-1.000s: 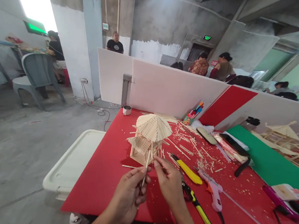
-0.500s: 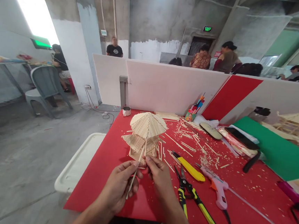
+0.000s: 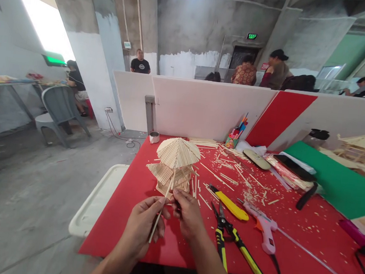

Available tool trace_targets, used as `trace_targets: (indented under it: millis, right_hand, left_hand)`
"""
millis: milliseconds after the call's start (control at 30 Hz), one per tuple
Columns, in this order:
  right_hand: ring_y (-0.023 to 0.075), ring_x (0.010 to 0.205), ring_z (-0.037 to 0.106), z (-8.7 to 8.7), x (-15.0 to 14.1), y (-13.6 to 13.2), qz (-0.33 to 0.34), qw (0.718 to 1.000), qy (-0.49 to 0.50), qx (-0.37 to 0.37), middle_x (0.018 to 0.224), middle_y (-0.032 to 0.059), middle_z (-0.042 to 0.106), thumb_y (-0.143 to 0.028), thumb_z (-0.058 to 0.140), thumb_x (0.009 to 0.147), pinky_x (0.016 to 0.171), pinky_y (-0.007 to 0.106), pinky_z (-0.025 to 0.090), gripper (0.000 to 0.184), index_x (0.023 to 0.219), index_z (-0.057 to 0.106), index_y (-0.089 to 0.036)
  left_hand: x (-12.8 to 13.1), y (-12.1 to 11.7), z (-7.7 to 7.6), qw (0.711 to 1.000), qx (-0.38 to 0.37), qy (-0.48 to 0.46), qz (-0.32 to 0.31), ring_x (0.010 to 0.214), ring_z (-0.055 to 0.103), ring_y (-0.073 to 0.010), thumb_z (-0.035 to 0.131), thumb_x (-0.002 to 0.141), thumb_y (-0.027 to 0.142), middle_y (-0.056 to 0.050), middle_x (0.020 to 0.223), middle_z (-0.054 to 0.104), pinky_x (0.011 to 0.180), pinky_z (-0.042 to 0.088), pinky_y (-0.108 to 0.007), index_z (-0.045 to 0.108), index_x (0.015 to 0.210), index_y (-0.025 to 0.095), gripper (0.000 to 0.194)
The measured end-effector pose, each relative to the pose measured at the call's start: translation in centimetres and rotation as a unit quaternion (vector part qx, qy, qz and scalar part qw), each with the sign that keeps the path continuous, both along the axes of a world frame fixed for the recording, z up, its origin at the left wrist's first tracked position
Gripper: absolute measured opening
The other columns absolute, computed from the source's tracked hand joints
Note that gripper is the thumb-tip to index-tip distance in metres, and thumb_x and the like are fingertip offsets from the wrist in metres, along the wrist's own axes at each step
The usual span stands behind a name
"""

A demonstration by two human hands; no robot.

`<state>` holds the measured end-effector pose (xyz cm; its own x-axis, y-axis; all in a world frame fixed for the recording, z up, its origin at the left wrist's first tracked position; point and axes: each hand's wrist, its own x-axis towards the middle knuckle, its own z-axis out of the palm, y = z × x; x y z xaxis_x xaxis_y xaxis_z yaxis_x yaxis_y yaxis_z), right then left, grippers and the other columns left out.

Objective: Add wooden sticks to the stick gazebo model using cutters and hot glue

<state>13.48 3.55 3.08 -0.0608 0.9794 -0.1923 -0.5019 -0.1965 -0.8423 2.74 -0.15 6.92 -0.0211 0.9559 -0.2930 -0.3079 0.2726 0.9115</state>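
Note:
A small hut model (image 3: 175, 166) built of thin wooden sticks stands on the red table (image 3: 130, 217). Just in front of it, my left hand (image 3: 144, 225) pinches a long thin wooden stick (image 3: 159, 211) that slants up towards the hut. My right hand (image 3: 188, 214) is closed beside it, its fingertips meeting the left hand's at the stick. Both hands hover a little above the table.
Yellow-handled pliers (image 3: 233, 244), a yellow utility knife (image 3: 229, 203) and a pink glue gun (image 3: 265, 229) lie right of my hands among scattered sticks. A white tray (image 3: 95, 199) sits left of the table. A green mat (image 3: 334, 188) and another stick model (image 3: 362, 150) lie far right. People stand beyond the partition.
The view has shifted slightly, so the hut and hands sit further left. My hands have stayed together on the stick, which now slants lower in the left hand.

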Motion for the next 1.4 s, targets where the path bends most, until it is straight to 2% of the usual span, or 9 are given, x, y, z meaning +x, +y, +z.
trace_targets:
  millis: [233,500,667,800,900,967,1100,1233,1400]
  right_hand:
    - [0.0035,0.046,0.036,0.1,-0.4,0.1,0.011,0.999,0.027,-0.022,0.058,-0.0052,0.051,-0.047,0.076,0.057,0.04,0.015,0.022,0.038,0.074,0.063,-0.016]
    - [0.0025,0.045,0.035,0.4,-0.5,0.6,0.023,0.999,0.029,-0.024,0.059,-0.0051,0.052,-0.056,0.076,0.054,0.039,0.015,0.02,0.046,0.07,0.056,-0.016]
    - [0.0034,0.043,0.035,0.2,-0.5,0.7,0.009,1.0,-0.028,0.0,0.057,-0.0046,0.05,-0.061,0.071,0.056,0.038,0.015,0.021,0.048,0.068,0.057,-0.016]
    - [0.0059,0.042,0.037,0.3,-0.1,0.5,-0.036,0.99,-0.124,0.05,0.053,-0.0041,0.05,-0.062,0.061,0.068,0.038,0.018,0.026,0.045,0.068,0.061,-0.017]
    - [0.0097,0.048,0.047,0.6,0.4,0.2,-0.091,0.966,-0.219,0.106,0.055,-0.001,0.056,-0.056,0.054,0.078,0.046,0.022,0.036,0.041,0.068,0.064,-0.017]
    - [0.0134,0.062,0.056,0.9,0.7,0.0,-0.131,0.939,-0.28,0.151,0.069,0.0023,0.065,-0.05,0.052,0.083,0.058,0.024,0.043,0.036,0.079,0.067,-0.018]
    - [0.0184,0.09,0.061,1.5,1.2,0.1,-0.174,0.874,-0.378,0.252,0.097,0.0064,0.068,-0.04,0.047,0.087,0.082,0.03,0.045,0.032,0.1,0.068,-0.02]
    - [0.0186,0.092,0.061,1.7,1.5,0.8,-0.169,0.812,-0.454,0.327,0.099,0.0068,0.067,-0.033,0.044,0.089,0.084,0.031,0.045,0.031,0.104,0.068,-0.022]
    - [0.0167,0.086,0.061,1.5,1.6,1.3,-0.163,0.754,-0.519,0.367,0.092,0.0066,0.067,-0.028,0.041,0.091,0.079,0.028,0.047,0.031,0.105,0.068,-0.02]
  left_hand:
    - [-0.1,0.1,0.1,1.0,-0.002,0.006,0.014,0.027,0.044,-0.0059,0.072,0.062,0.046,0.001,0.053,0.061,0.027,0.024,-0.016,0.061,0.07,0.015,0.034]
    - [0.3,0.8,0.1,1.0,0.0,-0.011,0.026,0.026,0.038,-0.0038,0.071,0.063,0.042,0.003,0.048,0.057,0.028,0.017,-0.016,0.063,0.073,0.014,0.031]
    - [0.6,1.0,0.5,0.999,-0.024,-0.018,0.02,0.027,0.034,-0.0037,0.069,0.064,0.038,0.005,0.044,0.052,0.028,0.017,-0.016,0.062,0.074,0.015,0.026]
    - [0.8,0.9,1.0,0.999,-0.038,-0.018,0.023,0.028,0.033,-0.0035,0.069,0.064,0.035,0.005,0.044,0.051,0.029,0.018,-0.016,0.06,0.071,0.016,0.023]
    - [1.0,0.8,1.4,0.998,-0.057,-0.022,0.027,0.03,0.033,-0.0035,0.07,0.063,0.034,0.006,0.045,0.05,0.029,0.018,-0.015,0.06,0.073,0.016,0.023]
    - [1.1,0.7,1.6,0.997,-0.067,-0.031,0.029,0.031,0.033,-0.0036,0.071,0.063,0.033,0.006,0.045,0.05,0.029,0.018,-0.015,0.059,0.075,0.016,0.024]
    - [1.5,0.8,1.9,0.995,-0.08,-0.047,0.033,0.032,0.033,-0.0041,0.069,0.065,0.031,0.007,0.046,0.048,0.028,0.018,-0.014,0.056,0.077,0.017,0.023]
    - [1.7,0.7,1.8,0.993,-0.087,-0.068,0.034,0.033,0.033,-0.0041,0.064,0.069,0.027,0.007,0.046,0.047,0.029,0.018,-0.013,0.055,0.078,0.017,0.016]
    - [1.7,0.7,1.3,0.992,-0.089,-0.086,0.04,0.033,0.033,-0.0036,0.06,0.072,0.023,0.007,0.047,0.046,0.029,0.017,-0.013,0.052,0.075,0.017,0.011]
